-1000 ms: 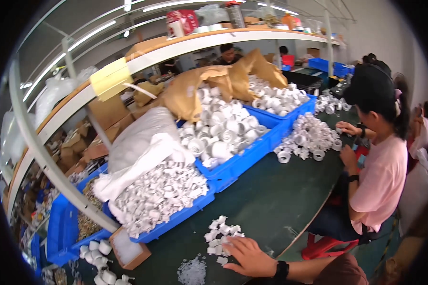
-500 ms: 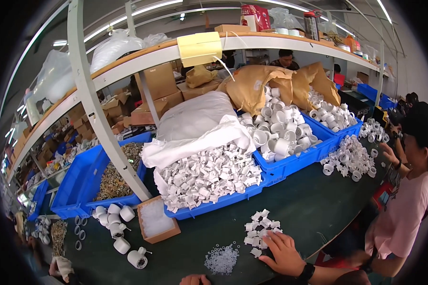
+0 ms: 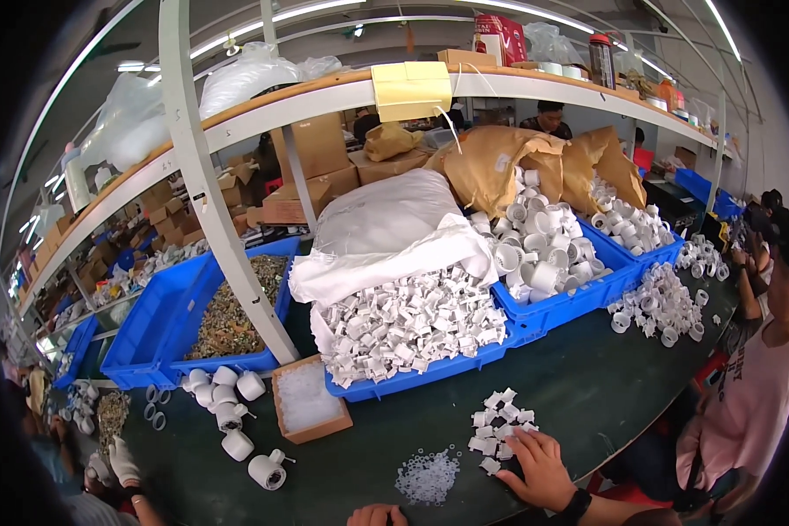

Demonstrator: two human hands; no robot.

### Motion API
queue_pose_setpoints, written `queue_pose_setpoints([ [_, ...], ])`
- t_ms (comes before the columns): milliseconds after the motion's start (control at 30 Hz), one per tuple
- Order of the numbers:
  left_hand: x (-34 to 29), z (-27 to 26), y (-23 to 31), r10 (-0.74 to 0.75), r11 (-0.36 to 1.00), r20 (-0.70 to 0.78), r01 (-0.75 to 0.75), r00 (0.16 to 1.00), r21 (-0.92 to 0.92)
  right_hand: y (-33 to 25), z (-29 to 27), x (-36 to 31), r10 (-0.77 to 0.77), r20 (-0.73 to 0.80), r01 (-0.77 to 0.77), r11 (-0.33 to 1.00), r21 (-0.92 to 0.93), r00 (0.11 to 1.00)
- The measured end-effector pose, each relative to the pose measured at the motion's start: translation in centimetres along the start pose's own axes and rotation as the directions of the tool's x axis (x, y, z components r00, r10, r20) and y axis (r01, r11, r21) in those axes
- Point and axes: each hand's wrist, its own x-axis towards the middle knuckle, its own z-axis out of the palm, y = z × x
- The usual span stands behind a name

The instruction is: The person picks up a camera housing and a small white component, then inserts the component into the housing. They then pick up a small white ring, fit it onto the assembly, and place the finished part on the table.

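Observation:
My right hand lies over a small pile of white plastic parts on the dark green table. Its fingers are stretched out with the thumb apart, the fingertips touching the pile's right side. At the lower edge my left hand shows only in part, its fingers curled; what they may hold is hidden. Between the hands and slightly farther off is a heap of small translucent rings. Beyond them, a blue bin is heaped with similar white parts, a white sack lying over its back.
A cardboard box of clear pieces stands beside white cylindrical housings. Another blue bin holds white cups. A metal post supports the shelf. Co-workers sit at both sides; a gloved hand shows at left.
The whole scene has shifted right in the picture as my view turned. My right hand stays at the pile. At the left, a co-worker's gloved hand has come further into view.

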Motion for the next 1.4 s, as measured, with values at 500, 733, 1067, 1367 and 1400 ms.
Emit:
queue_pose_setpoints([
  [500, 0.0, 0.9, -0.2, -0.01, 0.999, -0.022, 0.011, 1.0, 0.044, 0.1, -0.5, 0.1, -0.006, -0.042, 0.008, 0.999, 0.042, 0.999],
  [733, -0.4, 1.1, -0.1, -0.023, 0.996, -0.034, 0.025, 0.999, 0.083, 0.5, -0.3, -0.1, -0.019, -0.086, 0.027, 0.995, 0.092, 0.996],
  [1067, 0.9, 0.1, 0.6, -0.023, 1.0, 0.078, 0.021, 0.997, 0.021, 0.1, -0.6, -0.2, 0.038, -0.11, -0.03, 0.997, 0.074, 0.993],
  [1367, 0.0, 0.6, -0.3, 0.014, 0.995, 0.062, -0.02, 0.998, 0.099, 0.5, 1.2, 0.0, 0.019, -0.141, 0.001, 0.99, 0.14, 0.99],
  [1400, 0.2, 0.5, -0.1, 0.04, 0.994, 0.097, -0.05, 0.994, 0.102, 0.6, 1.1, -0.2, 0.038, -0.138, -0.02, 0.991, 0.132, 0.99],
])
